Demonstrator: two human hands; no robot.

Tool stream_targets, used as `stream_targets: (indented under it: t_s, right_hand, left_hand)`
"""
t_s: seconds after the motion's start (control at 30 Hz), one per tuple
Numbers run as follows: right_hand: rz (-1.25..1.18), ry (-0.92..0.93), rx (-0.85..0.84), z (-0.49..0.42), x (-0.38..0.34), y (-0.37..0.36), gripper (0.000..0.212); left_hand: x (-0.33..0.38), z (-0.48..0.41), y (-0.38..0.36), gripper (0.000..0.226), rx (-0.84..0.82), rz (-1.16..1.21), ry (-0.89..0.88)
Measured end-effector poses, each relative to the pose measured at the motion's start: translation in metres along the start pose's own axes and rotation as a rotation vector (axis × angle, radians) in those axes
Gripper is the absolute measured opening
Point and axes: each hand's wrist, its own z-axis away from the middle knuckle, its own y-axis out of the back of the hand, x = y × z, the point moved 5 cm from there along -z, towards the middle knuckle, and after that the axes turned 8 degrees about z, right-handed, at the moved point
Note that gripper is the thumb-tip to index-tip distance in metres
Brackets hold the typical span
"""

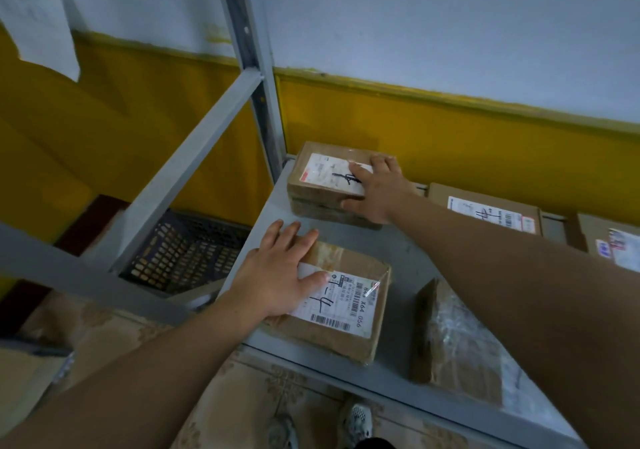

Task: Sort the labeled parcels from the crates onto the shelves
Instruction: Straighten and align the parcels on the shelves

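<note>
A grey metal shelf runs from near left to far right, with five brown cardboard parcels lying on it.

The left hand lies palm down on the near parcel, which sits at the near left corner of the shelf, its near edge close to the shelf's front lip. The fingers are straight and a little spread, and the thumb rests on the white printed label on top of the box. The hand holds nothing.

The right hand reaches farther in to the far parcel, which stands in the far left corner beside the shelf post. The fingers spread over the right end of the box's top, with the forefinger across its label, and the thumb lies against the near side. I cannot tell whether this hand grips the box or only rests on it.

To the right, along the far edge, lies a third parcel with a label, and a fourth parcel is cut off by the right edge. A taped parcel sits near the front, to the right of the near parcel and apart from it.

Left of the shelf, down on the floor, stands a dark plastic crate. Behind is a wall painted yellow below and white above. A pair of shoes shows on the tiled floor below the shelf's front.
</note>
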Motion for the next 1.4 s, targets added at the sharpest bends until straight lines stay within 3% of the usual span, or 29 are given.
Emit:
stream_targets:
  t_s: [0.47,0.73,0.93,1.13,1.4]
  right_hand:
    - [-0.024,-0.071,-0.009,0.02,-0.004,-0.011,0.087]
    - [-0.053,-0.096,0.026,0.046,-0.001,-0.001,0.091]
    - [-0.073,-0.246,0.012,0.112,0.026,-0.011,0.086]
    - [-0.173,-0.474,0.003,0.194,0.051,-0.045,0.079]
    - [-0.23,-0.551,0.046,0.228,0.042,-0.07,0.074]
  left_hand:
    - [0.002,0.001,-0.001,0.08,0.027,0.044,-0.01]
    - [0.002,-0.004,0.001,0.08,-0.042,0.01,0.023]
    - [0.012,-0.005,0.013,0.084,-0.084,-0.088,-0.03]
    - [0.03,0.021,-0.004,0.086,-0.021,-0.165,-0.246]
    - [0.02,0.019,-0.011,0.089,-0.002,-0.207,-0.228]
